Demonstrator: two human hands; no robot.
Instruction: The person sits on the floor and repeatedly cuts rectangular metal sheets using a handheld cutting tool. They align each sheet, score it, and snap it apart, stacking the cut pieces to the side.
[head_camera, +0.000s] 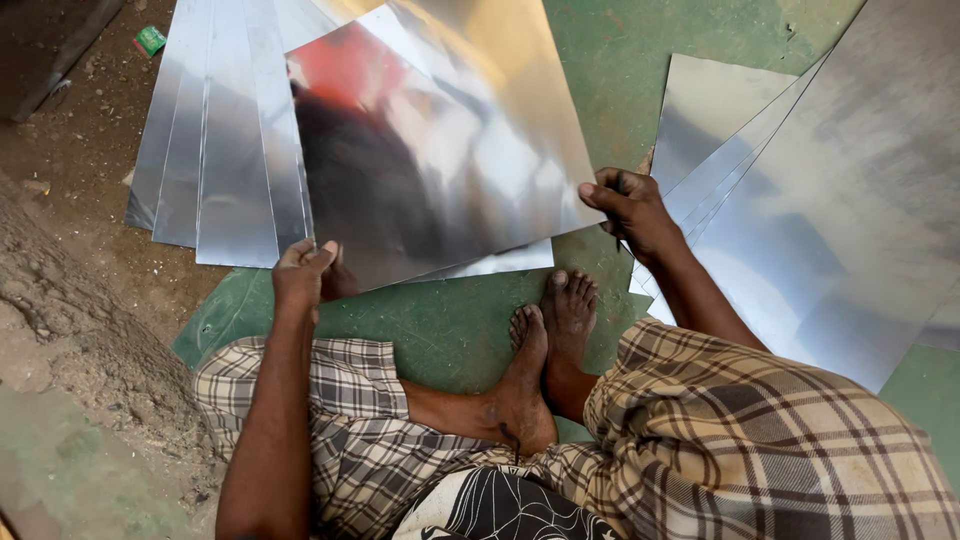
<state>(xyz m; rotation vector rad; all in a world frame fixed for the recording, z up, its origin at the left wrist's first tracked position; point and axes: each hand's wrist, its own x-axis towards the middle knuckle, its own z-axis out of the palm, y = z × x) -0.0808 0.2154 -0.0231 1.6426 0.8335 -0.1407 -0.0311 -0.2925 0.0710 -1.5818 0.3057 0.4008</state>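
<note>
Head view: left hand (303, 268) pinched the near left corner of a shiny metal sheet (440, 150), while right hand (630, 205) gripped its right edge, fingers curled. Beyond the left hand lay a fanned stack of sheets (215, 150); more sheets (840, 220) spread right of the right hand on the green floor (440, 320).

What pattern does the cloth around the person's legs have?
The cloth has a plaid check of brown, cream and dark lines, seen best in the head view.

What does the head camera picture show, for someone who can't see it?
A seated person's left hand and right hand hold a shiny metal sheet by its lower corners. More sheets lie fanned on the green floor on both sides, above the person's bare feet.
</note>
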